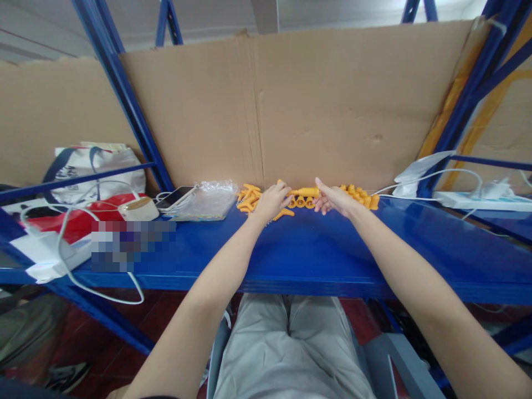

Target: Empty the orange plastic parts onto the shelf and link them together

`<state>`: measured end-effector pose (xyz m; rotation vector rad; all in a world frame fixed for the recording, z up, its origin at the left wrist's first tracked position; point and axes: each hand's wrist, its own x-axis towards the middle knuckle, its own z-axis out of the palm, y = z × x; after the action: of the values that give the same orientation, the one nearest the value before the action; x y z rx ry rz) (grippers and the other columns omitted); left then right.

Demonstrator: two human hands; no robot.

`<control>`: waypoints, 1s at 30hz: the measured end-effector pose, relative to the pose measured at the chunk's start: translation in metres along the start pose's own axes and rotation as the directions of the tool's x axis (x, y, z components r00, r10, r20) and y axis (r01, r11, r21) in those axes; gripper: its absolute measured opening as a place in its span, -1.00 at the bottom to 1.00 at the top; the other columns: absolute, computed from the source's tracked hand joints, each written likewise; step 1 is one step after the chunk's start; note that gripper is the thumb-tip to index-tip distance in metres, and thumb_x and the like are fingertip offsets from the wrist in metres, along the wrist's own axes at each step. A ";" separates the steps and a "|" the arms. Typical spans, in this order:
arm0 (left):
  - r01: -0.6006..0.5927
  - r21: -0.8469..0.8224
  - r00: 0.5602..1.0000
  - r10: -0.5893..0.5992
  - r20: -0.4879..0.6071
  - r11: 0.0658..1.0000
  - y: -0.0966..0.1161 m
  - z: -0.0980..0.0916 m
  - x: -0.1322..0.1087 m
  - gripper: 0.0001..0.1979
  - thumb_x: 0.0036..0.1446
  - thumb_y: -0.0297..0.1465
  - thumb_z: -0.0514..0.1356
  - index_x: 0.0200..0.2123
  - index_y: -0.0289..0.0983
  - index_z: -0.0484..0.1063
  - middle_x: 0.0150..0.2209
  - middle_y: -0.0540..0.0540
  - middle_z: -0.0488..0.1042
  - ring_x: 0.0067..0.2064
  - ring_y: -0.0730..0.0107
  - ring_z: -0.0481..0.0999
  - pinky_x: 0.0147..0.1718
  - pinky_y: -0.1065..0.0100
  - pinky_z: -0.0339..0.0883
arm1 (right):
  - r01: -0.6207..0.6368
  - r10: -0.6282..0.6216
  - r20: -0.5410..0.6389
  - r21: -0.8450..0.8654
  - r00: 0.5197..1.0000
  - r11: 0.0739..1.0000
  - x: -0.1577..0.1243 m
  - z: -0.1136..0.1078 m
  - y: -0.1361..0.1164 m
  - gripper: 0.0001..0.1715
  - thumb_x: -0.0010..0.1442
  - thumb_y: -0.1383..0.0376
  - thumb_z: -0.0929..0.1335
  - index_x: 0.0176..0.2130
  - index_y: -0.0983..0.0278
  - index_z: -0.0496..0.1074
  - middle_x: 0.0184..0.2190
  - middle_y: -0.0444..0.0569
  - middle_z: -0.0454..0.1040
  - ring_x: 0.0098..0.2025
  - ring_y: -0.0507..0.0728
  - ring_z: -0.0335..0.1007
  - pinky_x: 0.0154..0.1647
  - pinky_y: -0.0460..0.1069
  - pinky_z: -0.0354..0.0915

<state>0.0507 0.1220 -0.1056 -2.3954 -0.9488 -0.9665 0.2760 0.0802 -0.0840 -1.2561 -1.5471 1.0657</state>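
Observation:
On the blue shelf, several yellow parts lie in a band along the cardboard. My left hand (272, 201) is closed around the left end of a yellow cylindrical piece (306, 192). At that piece's right end, my right hand (332, 200) has its fingers apart, with the thumb pointing up. Round yellow parts with holes (300, 202) sit in a row just below the piece. Branched yellow parts (249, 195) with small chains lie beside my left hand, and one (284, 214) is in front of it. More yellow parts (362, 196) are grouped behind my right hand.
A tall cardboard sheet (332, 105) stands behind the blue shelf (307, 255). To the left are a plastic-wrapped packet (208, 200), a phone (177, 197), a white charger (138, 209), cables and a bag (100, 172). A white power strip (482, 201) lies at the right.

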 end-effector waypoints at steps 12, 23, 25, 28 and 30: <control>-0.009 0.035 1.000 0.010 -0.015 0.999 -0.001 0.003 0.000 -0.79 0.36 -0.33 0.08 -0.14 -0.27 0.50 -0.13 -0.17 0.48 -0.11 0.26 0.52 -0.08 0.28 0.38 | 0.189 -0.191 -0.023 -0.057 0.981 0.980 -0.013 -0.005 -0.010 -0.62 0.21 0.00 0.46 -0.33 0.28 0.51 -0.40 -0.01 0.63 -0.59 -0.01 0.42 -0.50 -0.11 0.35; -0.023 0.077 0.998 0.028 -0.053 0.997 0.000 0.003 0.000 -0.74 0.38 -0.30 0.05 -0.08 -0.26 0.49 -0.07 -0.20 0.50 -0.09 0.24 0.51 -0.06 0.25 0.39 | 0.084 -0.079 -0.070 0.067 0.994 0.994 -0.012 0.000 -0.014 -0.54 0.27 0.07 0.42 -0.52 0.31 0.44 -0.45 0.13 0.62 -0.54 0.06 0.49 -0.43 -0.07 0.41; -0.016 0.070 0.999 0.018 -0.032 0.997 0.001 0.002 0.000 -0.74 0.38 -0.31 0.05 -0.09 -0.27 0.50 -0.07 -0.20 0.49 -0.08 0.24 0.51 -0.05 0.26 0.38 | 0.108 -0.105 -0.058 0.056 0.993 0.993 -0.012 -0.001 -0.014 -0.60 0.30 0.11 0.41 -0.47 0.30 0.43 -0.47 0.08 0.62 -0.56 0.03 0.47 -0.47 -0.10 0.38; -0.003 0.068 1.000 0.004 -0.015 0.998 0.002 0.001 0.000 -0.74 0.39 -0.33 0.04 -0.08 -0.29 0.50 -0.08 -0.20 0.49 -0.07 0.23 0.52 -0.05 0.26 0.38 | 0.191 -0.189 -0.082 0.022 0.979 0.981 -0.011 -0.001 -0.010 -0.82 0.28 0.21 0.43 -0.27 0.28 0.45 -0.48 -0.08 0.60 -0.62 -0.01 0.39 -0.56 -0.12 0.30; 0.003 0.067 1.000 -0.001 -0.024 0.998 0.001 0.001 0.000 -0.74 0.39 -0.33 0.04 -0.08 -0.28 0.50 -0.09 -0.19 0.49 -0.07 0.23 0.52 -0.05 0.26 0.38 | 0.251 -0.249 -0.110 0.000 0.962 0.968 -0.009 0.000 -0.007 -0.84 0.24 0.27 0.46 -0.20 0.26 0.43 -0.50 -0.15 0.58 -0.64 -0.02 0.35 -0.59 -0.13 0.25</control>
<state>0.0521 0.1218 -0.1065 -2.3232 -0.9601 -0.9466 0.2755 0.0706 -0.0782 -1.0579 -1.5637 0.8304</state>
